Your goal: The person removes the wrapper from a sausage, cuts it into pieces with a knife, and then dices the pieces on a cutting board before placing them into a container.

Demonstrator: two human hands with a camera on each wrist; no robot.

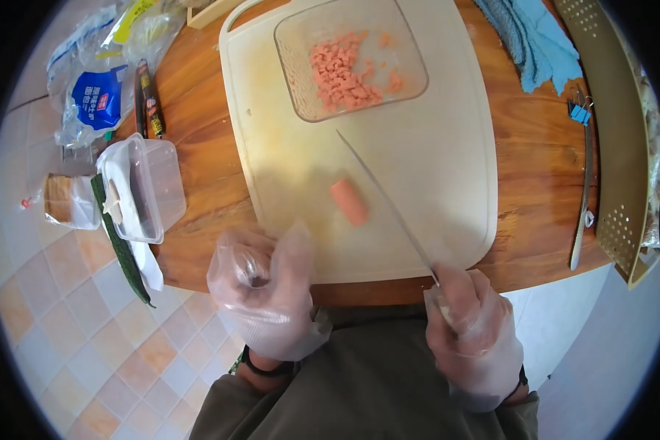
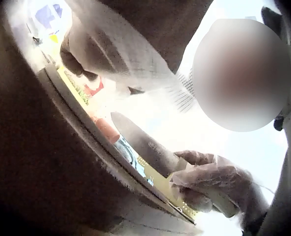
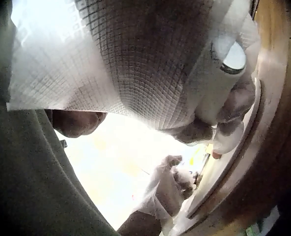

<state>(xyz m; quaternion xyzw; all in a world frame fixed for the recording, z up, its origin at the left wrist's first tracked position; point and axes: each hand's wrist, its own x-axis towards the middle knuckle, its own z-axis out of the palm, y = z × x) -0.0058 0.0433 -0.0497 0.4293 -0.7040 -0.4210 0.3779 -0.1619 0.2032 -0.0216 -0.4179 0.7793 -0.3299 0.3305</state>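
Note:
A pink length of sausage (image 1: 350, 202) lies alone on the white cutting board (image 1: 447, 183). My right hand (image 1: 473, 334), in a clear plastic glove, grips a kitchen knife (image 1: 389, 198) by its pale handle; the blade slants up and left over the board, right of the sausage. In the right wrist view the handle's end (image 3: 233, 60) pokes out of the fist. My left hand (image 1: 264, 290), gloved too, hovers at the board's near left edge, fingers loosely bent and holding nothing. Beyond the sausage, a clear plastic container (image 1: 411, 44) holds diced sausage (image 1: 337, 73).
On the left are a lidless plastic box (image 1: 161, 183), a cucumber (image 1: 125, 253), packaged bread (image 1: 62, 199), and plastic bags (image 1: 95, 99). A blue cloth (image 1: 532, 44), a long thin metal tool (image 1: 585, 191) and a perforated beige bin (image 1: 616, 147) stand along the right.

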